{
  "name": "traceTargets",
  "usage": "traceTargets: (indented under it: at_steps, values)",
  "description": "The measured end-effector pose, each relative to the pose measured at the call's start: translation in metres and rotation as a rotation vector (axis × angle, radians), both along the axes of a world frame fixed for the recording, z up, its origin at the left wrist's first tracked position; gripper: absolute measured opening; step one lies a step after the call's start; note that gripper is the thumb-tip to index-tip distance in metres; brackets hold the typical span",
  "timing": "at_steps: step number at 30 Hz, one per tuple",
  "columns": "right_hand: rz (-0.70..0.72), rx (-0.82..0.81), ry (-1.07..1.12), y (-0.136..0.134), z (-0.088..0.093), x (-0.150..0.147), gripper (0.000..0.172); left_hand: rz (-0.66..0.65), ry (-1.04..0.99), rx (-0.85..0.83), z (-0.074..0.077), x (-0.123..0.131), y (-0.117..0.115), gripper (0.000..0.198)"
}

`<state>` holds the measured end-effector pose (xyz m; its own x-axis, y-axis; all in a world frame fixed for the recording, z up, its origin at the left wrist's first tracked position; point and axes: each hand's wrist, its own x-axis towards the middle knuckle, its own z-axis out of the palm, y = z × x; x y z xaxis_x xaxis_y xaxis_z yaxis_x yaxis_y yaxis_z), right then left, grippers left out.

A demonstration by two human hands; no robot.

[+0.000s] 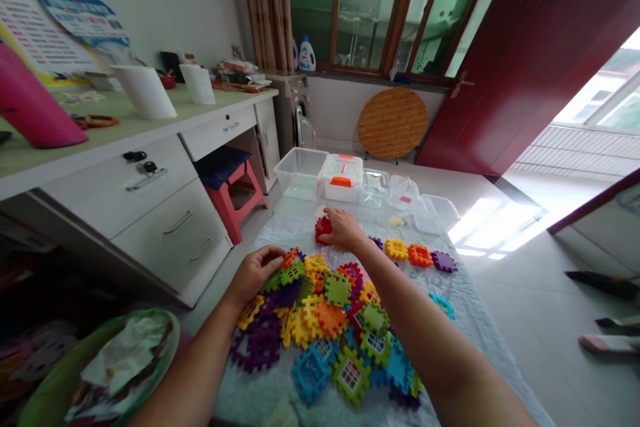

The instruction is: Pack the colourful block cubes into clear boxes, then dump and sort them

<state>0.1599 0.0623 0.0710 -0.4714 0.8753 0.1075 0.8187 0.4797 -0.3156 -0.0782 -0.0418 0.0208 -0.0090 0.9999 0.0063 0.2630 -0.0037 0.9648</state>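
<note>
Many square toothed plastic building blocks in yellow, green, purple, blue and orange lie heaped on the cloth-covered table. A green block lies near the top of this pile. At the pile's left edge is my left hand, its fingers curled over an orange block; whether it grips the block I cannot tell. Beyond the pile, my right hand has its thumb and fingers around a red block. To the right of that hand, a yellow block, an orange-red block and a purple block lie in a row.
Along the table's far end stand a clear open bin, a lidded box with orange latches and several smaller clear containers. A red stool and a white desk are on the left. A waste basket stands at lower left.
</note>
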Motion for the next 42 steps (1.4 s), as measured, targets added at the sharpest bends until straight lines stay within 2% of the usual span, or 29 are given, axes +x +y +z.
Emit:
traceTargets:
  at_steps: [7,13,17,21,24,28,35,39,42]
  values:
    - [0.029,-0.022,0.04,0.003,-0.005,0.001,0.061,0.0,0.041,0.015,-0.001,-0.002,-0.001,0.034]
    - [0.013,0.003,0.123,-0.005,-0.002,0.015,0.078,-0.023,-0.019,-0.017,-0.007,-0.002,0.0,0.039]
    - [0.006,0.071,0.264,-0.033,0.014,0.056,0.063,-0.034,-0.019,-0.029,-0.011,-0.002,0.0,0.046]
    - [-0.034,-0.025,0.245,-0.079,0.023,0.103,0.04,-0.08,0.082,0.002,-0.008,0.0,-0.001,0.045]
    - [-0.026,-0.119,0.227,-0.11,0.02,0.119,0.034,-0.115,0.108,0.016,-0.005,0.002,-0.002,0.044]
    - [0.019,-0.181,0.134,-0.124,0.007,0.109,0.032,-0.128,0.11,0.019,-0.006,0.001,-0.002,0.043]
    - [0.083,-0.139,-0.083,-0.099,-0.008,0.069,0.043,-0.116,0.047,0.011,-0.012,-0.004,-0.001,0.039]
    - [0.046,-0.119,-0.072,-0.098,-0.009,0.068,0.043,-0.125,0.026,0.009,-0.015,-0.005,0.001,0.038]
    - [0.018,-0.118,0.02,-0.1,-0.009,0.075,0.041,-0.116,0.031,0.013,-0.015,-0.006,0.002,0.038]
